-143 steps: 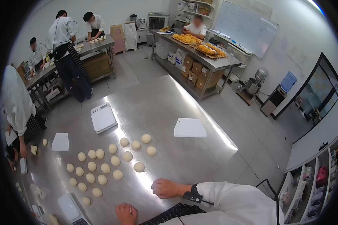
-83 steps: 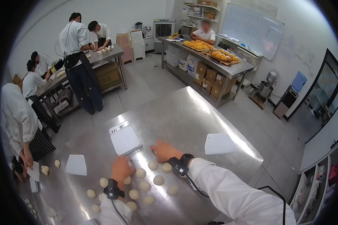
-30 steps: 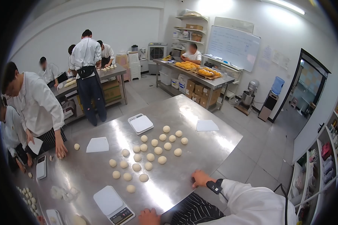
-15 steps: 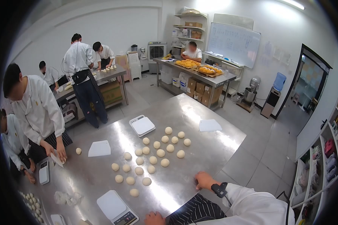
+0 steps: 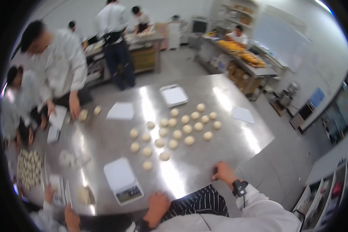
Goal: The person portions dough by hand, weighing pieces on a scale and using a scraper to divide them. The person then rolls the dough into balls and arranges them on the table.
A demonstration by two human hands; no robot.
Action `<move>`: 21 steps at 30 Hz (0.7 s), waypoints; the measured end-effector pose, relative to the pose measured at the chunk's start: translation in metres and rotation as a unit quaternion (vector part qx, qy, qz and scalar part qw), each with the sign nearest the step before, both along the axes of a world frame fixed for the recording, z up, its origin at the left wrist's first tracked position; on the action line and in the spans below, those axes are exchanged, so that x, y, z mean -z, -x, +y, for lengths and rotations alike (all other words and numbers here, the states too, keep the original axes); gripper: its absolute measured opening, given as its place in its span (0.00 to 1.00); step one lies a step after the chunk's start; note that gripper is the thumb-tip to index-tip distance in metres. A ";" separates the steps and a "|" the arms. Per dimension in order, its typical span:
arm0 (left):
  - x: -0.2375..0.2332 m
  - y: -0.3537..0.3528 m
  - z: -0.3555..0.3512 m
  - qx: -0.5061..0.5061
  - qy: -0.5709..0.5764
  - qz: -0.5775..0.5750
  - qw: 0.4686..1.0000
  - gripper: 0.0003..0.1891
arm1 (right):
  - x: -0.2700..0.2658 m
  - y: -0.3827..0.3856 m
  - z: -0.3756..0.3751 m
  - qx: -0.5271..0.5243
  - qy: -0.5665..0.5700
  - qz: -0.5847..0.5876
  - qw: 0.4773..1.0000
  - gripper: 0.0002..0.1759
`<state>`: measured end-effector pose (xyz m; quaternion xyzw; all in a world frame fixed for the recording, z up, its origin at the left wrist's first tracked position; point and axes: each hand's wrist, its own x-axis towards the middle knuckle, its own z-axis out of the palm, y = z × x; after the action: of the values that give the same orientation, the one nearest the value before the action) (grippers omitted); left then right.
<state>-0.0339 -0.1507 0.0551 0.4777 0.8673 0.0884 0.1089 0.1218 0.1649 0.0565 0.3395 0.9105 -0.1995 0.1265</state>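
Observation:
My left hand (image 5: 159, 203) rests on the near edge of the steel table (image 5: 205, 160), to the right of a white digital scale (image 5: 121, 179). Its blurred fingers look laid over the edge and hold nothing. Farther right, my right hand (image 5: 223, 172) leans on the table's edge with fingers curled in and nothing seen in them; a black device is strapped to that wrist. Ahead of both hands lie several round dough balls (image 5: 177, 134) in loose rows. The ball nearest my left hand (image 5: 147, 165) sits beyond the scale's right side.
White flat scrapers (image 5: 120, 111) (image 5: 243, 115) and a second scale (image 5: 174, 95) lie farther back. At left, a co-worker (image 5: 62, 65) handles dough and a white sheet-like tool. Another person's hands (image 5: 71, 217) hold a blade at lower left, beside a dough piece (image 5: 84, 195) and many small pieces (image 5: 29, 168).
My view has tilted down and turned left, so more of my left hand shows. Another person's hands have appeared at lower left. The co-worker at left has raised the white tool.

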 end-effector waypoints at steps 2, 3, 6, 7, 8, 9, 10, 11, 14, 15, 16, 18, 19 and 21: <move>-0.006 0.001 0.004 -0.007 0.016 -0.017 1.000 0.18 | -0.010 -0.003 0.010 0.013 -0.039 0.020 0.999 0.29; -0.008 0.001 -0.002 0.008 0.009 -0.039 0.999 0.18 | -0.012 -0.004 0.008 0.023 -0.044 0.016 0.999 0.30; -0.020 0.009 -0.015 -0.030 -0.051 -0.107 0.993 0.17 | -0.009 -0.007 0.009 0.030 -0.068 0.041 0.996 0.32; -0.026 0.015 -0.017 -0.059 -0.103 -0.149 0.982 0.17 | -0.010 -0.007 0.009 0.014 -0.065 0.042 0.997 0.32; -0.033 0.024 -0.019 -0.072 -0.104 -0.146 0.981 0.17 | -0.010 -0.008 0.009 0.027 -0.069 0.044 0.996 0.32; -0.040 0.030 -0.022 -0.098 -0.138 -0.148 0.974 0.16 | -0.011 -0.009 0.008 0.038 -0.071 0.045 0.996 0.32; -0.047 0.037 -0.027 -0.127 -0.170 -0.148 0.966 0.16 | -0.011 -0.009 0.009 0.022 -0.066 0.046 0.997 0.32; -0.055 0.048 -0.032 -0.142 -0.168 -0.145 0.965 0.16 | -0.011 -0.008 0.010 0.030 -0.055 0.028 0.998 0.32; -0.071 0.082 -0.032 -0.196 -0.221 -0.134 0.946 0.15 | -0.018 -0.005 0.007 0.041 -0.042 0.011 0.998 0.32; -0.073 0.098 -0.031 -0.220 -0.230 -0.128 0.939 0.15 | -0.022 -0.002 0.008 0.049 -0.037 0.007 0.998 0.32; -0.074 0.110 -0.027 -0.241 -0.236 -0.126 0.933 0.15 | -0.024 -0.002 0.008 0.065 -0.043 0.012 0.997 0.32; -0.084 0.137 -0.014 -0.237 -0.234 -0.118 0.936 0.15 | -0.026 0.000 0.005 0.058 -0.046 -0.003 0.997 0.32; -0.089 0.151 -0.008 -0.251 -0.229 -0.109 0.934 0.15 | -0.025 0.002 0.006 0.064 -0.045 0.000 0.997 0.32; -0.091 0.182 0.006 -0.239 -0.208 -0.067 0.946 0.16 | -0.025 0.010 0.009 0.061 -0.030 -0.022 0.997 0.33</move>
<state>-0.2161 -0.1443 0.1461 0.2613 0.9090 0.3223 0.0401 0.1120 0.1734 0.0812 0.4025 0.8906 -0.1718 0.1234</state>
